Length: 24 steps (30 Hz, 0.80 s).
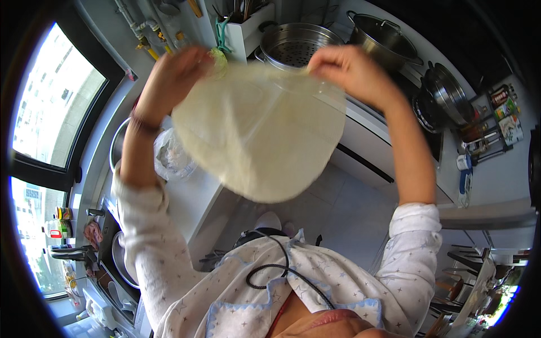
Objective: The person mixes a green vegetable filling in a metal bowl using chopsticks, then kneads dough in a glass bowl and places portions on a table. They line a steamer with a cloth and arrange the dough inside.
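Observation:
A round, pale, wet-looking steamer cloth [262,135] hangs spread out between my hands, with a few folds running down it. At its upper left edge, my left hand [181,76] grips it; this hand is blurred. My right hand [342,69] pinches the upper right edge between thumb and fingers. Just behind the cloth's top edge stands a perforated steel steamer pot [291,42], partly hidden by the cloth. A pale green cabbage-like thing [218,63] shows beside my left hand.
A steel pot with a glass lid [382,40] and stacked steel pans [448,93] stand at the right back. A clear plastic bag [171,154] lies on the left counter [190,198]. A sink [122,262] is at the lower left, and a utensil holder [249,31] stands behind.

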### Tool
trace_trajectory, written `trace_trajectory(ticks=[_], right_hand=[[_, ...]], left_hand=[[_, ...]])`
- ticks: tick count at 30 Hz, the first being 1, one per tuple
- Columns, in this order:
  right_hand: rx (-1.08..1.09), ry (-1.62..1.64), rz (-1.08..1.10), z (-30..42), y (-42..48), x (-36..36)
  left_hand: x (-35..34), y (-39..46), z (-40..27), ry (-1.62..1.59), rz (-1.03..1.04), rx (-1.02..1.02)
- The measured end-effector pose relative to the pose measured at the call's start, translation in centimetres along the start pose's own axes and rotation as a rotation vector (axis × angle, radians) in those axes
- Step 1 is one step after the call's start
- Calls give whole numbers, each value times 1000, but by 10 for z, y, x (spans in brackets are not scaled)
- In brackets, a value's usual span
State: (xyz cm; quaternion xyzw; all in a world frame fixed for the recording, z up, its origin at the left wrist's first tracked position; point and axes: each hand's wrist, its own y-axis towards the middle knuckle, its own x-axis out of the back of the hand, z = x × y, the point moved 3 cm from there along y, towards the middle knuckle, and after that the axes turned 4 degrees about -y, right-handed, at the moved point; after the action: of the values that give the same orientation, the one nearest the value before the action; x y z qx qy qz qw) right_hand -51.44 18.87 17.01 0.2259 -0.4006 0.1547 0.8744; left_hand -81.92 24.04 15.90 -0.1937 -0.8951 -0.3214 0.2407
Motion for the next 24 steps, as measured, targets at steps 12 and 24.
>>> trace_trajectory(ticks=[12,24], right_hand=[[-96,-229,-305,-215,100,125],[-249,-426,715,-371,125,-45]], left_hand=[[-96,265,115,182,37,-292],[-269,226,294,543,892,-268]])
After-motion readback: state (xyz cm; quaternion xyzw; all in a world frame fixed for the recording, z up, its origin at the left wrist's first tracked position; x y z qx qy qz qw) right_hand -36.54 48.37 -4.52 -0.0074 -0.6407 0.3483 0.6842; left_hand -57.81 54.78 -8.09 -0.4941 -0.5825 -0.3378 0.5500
